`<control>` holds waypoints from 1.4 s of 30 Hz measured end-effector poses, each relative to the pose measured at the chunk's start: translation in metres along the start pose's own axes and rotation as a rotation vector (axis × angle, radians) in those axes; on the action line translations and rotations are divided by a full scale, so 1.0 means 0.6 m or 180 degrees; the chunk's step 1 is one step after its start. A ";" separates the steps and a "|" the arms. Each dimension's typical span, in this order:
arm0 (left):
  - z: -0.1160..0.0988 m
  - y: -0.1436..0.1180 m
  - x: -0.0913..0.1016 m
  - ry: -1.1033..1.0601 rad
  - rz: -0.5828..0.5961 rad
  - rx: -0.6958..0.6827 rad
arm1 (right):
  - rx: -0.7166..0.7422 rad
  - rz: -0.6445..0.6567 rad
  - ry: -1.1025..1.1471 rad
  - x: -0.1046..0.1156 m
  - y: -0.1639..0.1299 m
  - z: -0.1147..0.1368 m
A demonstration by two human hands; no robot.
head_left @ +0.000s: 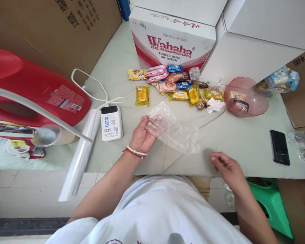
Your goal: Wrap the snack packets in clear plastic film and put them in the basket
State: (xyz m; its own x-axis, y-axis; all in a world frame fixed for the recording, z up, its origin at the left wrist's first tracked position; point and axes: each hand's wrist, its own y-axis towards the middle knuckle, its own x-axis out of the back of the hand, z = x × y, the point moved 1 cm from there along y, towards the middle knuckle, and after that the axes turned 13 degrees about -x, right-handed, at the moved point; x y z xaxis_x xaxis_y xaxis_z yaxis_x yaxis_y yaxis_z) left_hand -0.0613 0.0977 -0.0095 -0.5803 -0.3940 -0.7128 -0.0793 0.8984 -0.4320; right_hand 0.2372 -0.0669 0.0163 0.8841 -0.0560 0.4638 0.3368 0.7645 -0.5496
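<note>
clear plastic bag [171, 127] trails limp from grasp of left hand [144, 135], over middle of worktop [254, 142]; right hand [226, 166], fingers loosely curled around nothing visible, near front edge. film looks featherlight, soft, slippery, likely to cling or tear; best pinched by opposite free edge, without hard pull.

Colour tags: mostly pale, red and yellow accents

Centre: bag [176, 128] clear, colourless; tablecloth [234, 134] pale grey-green. Upper middle: snack packets [178, 96] yellow, pink, blue, brown; water box [171, 47] white, red lettering, red lower band. Upper left: carton [48, 34] brown, black characters. Left: jug [40, 71] red; power bank [112, 127] white, black panel, blue print. Centre-left: bracelets [136, 152] white-beaded and red. Right: bowl [259, 95] translucent pink, ribbed; phone [280, 147] black. Lower right: stool [276, 206] green. Bottom: shirt [162, 210] white.
</note>
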 end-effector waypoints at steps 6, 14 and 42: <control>0.021 0.011 -0.008 0.0309 0.0399 0.0142 | 0.1672 -0.0599 -0.0701 -0.053 0.041 0.098; -0.010 0.054 0.004 0.0234 0.0315 -0.0308 | 0.0931 -0.0441 -0.0797 -0.107 0.126 0.076; 0.120 -0.038 -0.065 0.2163 0.1124 0.0121 | 0.1490 -0.1353 -0.1748 -0.058 0.205 0.147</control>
State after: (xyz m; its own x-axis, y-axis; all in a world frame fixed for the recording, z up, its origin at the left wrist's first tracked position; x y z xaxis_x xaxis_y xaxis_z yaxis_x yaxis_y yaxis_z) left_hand 0.0213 0.0789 -0.0118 -0.9378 0.1321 -0.3210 0.2241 0.9366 -0.2693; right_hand 0.2195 0.0859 -0.0062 0.3880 -0.1715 0.9056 0.3295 0.9434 0.0375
